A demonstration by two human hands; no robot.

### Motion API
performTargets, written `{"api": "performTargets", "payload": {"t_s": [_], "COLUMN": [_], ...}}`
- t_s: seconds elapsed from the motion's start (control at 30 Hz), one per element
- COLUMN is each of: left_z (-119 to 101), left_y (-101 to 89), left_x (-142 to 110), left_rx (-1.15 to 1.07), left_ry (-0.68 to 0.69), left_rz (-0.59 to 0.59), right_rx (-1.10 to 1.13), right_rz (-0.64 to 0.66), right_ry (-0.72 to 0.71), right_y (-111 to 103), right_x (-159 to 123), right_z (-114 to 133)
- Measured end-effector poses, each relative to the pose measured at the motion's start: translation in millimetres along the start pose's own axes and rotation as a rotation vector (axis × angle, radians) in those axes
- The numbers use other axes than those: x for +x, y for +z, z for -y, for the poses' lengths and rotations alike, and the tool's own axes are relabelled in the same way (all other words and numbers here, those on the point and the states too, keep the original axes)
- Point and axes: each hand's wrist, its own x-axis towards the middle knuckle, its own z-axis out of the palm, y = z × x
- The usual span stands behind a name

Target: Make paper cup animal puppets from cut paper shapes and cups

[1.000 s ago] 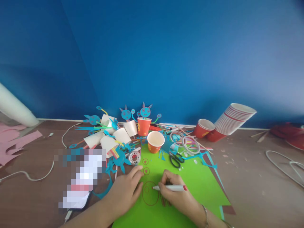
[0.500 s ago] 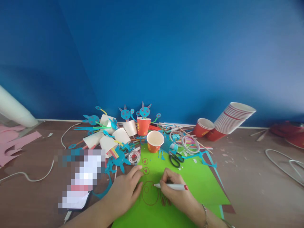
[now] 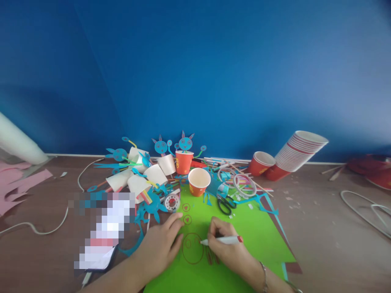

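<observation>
My right hand (image 3: 226, 243) grips a white marker (image 3: 224, 240) with a red end, its tip on the green paper (image 3: 253, 232) inside a drawn circle (image 3: 192, 259). One small round outline shows in the circle's upper left, and a second, partial one lies by the tip. Long ear-like shapes are drawn beside it, partly under my right hand. My left hand (image 3: 163, 240) rests flat on the paper's left part, fingers stretched out. Just above its fingertips are two small circles with hearts (image 3: 187, 219). Black-handled scissors (image 3: 226, 204) lie on the sheet's upper part.
Behind the paper stand a red paper cup (image 3: 199, 183), blue paper animal figures in cups (image 3: 184, 162) and rolls of tape (image 3: 244, 186). A leaning cup stack (image 3: 297, 152) is at the right. At the left lie a blurred phone (image 3: 106, 232), a white cable (image 3: 39, 232) and pink paper scraps (image 3: 27, 183).
The marker tip has shifted slightly right and down, and a curved line has grown in the circle's upper right. My left hand stays in place.
</observation>
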Motion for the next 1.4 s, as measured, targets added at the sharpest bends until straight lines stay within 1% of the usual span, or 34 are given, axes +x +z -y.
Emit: {"api": "performTargets", "payload": {"t_s": [0.27, 0.47, 0.7, 1.03, 1.13, 1.23, 1.3, 1.4], "left_z": [-0.5, -0.1, -0.2, -1.6, -0.7, 0.2, -0.1, -2.6], "left_y": [0.4, 1.6, 1.4, -0.5, 0.4, 0.7, -0.2, -3.6], "left_x": [-1.6, -0.5, -1.2, 0.0, -0.2, -0.7, -1.1, -1.3], "left_rx": [0.013, 0.007, 0.005, -0.019, -0.013, -0.007, -0.009, -0.005], "left_ry": [0.005, 0.008, 0.008, 0.001, -0.001, -0.004, -0.008, -0.028], "left_rz": [-0.008, -0.008, -0.019, -0.021, -0.017, 0.001, 0.013, 0.038], "right_rx": [0.002, 0.056, 0.01, 0.077, 0.106, 0.201, 0.268, 0.299], "right_rz": [0.036, 0.1, 0.087, 0.101, 0.066, -0.011, -0.051, -0.068], "right_ry": [0.011, 0.082, 0.061, 0.119, 0.101, 0.072, 0.083, 0.107], "right_y": [-0.2, 2.8, 3.3, 5.5, 4.1, -0.2, -3.5, -6.9], "right_x": [-0.7, -2.1, -3.0, -1.8, 0.4, 4.4, 7.2, 11.0], "right_z": [3.5, -0.3, 0.5, 1.8, 1.7, 2.4, 4.0, 6.6]}}
